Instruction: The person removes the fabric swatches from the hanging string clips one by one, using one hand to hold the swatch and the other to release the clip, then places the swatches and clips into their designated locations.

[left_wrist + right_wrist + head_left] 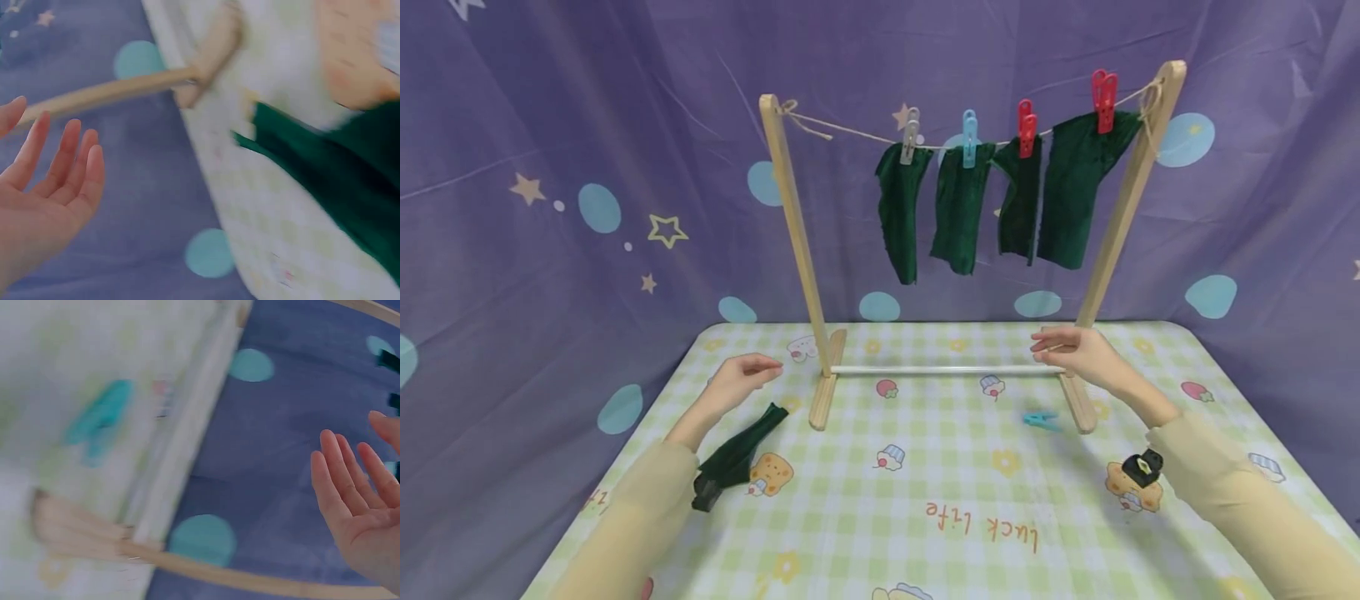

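Observation:
My left hand (741, 383) hovers above the table's left side with nothing in it, its fingers loosely bent in the left wrist view. Just below it lies a dark green cloth piece (737, 450). Over the right foot of the wooden rack floats my right hand (1078, 354), also holding nothing. Beneath that hand a light blue clothespin (1041, 420) lies on the table. Several green cloth pieces (958, 208) hang on the rack's string, pinned by a grey clothespin (910, 137), a blue clothespin (969, 140) and two red clothespins, one further left (1027, 129), one at the right end (1104, 102).
The wooden rack (797, 242) stands at the table's back, with a white bar (947, 369) joining its feet. A checked cloth (850, 517) covers the table. A small black object (1142, 467) shows by the right sleeve. A purple curtain (587, 108) hangs behind.

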The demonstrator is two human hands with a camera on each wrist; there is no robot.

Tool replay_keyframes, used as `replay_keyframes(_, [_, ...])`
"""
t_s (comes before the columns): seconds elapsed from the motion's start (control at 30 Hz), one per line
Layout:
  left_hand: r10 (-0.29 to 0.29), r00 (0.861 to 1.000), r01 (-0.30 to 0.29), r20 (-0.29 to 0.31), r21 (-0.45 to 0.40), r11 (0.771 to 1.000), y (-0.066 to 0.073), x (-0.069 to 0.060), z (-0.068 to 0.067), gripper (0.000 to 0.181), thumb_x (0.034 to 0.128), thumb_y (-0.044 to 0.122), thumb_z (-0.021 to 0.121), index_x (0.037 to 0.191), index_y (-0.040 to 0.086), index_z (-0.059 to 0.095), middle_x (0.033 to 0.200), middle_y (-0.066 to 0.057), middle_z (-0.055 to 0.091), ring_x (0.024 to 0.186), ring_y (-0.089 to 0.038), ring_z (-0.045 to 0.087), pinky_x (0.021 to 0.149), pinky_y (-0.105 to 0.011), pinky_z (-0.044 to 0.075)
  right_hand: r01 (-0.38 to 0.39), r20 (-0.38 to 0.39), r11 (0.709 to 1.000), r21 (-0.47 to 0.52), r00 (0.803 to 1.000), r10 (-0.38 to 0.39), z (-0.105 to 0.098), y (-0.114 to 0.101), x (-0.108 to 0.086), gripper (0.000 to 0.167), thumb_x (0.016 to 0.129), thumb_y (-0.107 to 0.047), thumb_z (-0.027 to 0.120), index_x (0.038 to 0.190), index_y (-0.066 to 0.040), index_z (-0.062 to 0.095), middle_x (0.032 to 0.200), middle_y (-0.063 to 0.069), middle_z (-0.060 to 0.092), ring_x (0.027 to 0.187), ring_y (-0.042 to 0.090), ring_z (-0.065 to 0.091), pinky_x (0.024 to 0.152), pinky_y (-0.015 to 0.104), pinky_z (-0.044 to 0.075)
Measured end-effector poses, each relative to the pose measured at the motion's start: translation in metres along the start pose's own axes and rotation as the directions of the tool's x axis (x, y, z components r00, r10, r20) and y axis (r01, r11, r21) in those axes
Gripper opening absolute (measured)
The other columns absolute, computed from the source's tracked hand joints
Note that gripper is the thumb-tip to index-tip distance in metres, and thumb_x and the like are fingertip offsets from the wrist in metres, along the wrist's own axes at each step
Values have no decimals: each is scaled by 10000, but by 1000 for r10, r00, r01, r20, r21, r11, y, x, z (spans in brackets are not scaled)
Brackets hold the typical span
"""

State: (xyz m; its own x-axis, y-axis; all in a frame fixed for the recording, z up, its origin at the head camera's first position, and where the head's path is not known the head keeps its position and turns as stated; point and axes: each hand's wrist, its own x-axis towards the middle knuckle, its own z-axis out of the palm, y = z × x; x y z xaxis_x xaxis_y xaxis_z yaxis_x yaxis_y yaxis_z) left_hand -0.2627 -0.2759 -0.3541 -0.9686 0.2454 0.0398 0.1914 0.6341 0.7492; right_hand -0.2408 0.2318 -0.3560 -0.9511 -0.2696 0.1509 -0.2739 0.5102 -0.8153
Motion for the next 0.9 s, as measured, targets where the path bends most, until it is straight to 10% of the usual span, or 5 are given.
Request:
replay_keyframes(0.4, [94, 994, -91, 46, -69, 993, 66, 32, 9, 336, 888, 249, 545, 1131, 18, 574, 1102, -162, 578, 920, -254, 560, 755, -347, 473, 88, -34, 994, 66, 996, -86, -12, -66, 25, 383, 854, -236, 598, 1160, -9, 553, 1077, 157, 607, 871, 47, 606, 756, 189, 479])
replay_keyframes(0.9, [163, 986, -167, -40, -181, 969, 122, 58, 15, 345, 875, 274, 564, 1130, 41, 565, 1123, -136, 573, 1001, -243, 541, 875, -391, 435, 173, -104, 979, 111, 981, -162, -15, -124, 57, 377, 831, -274, 623, 1120, -35, 586, 1005, 32, 645, 878, 97, 613, 766, 204, 480])
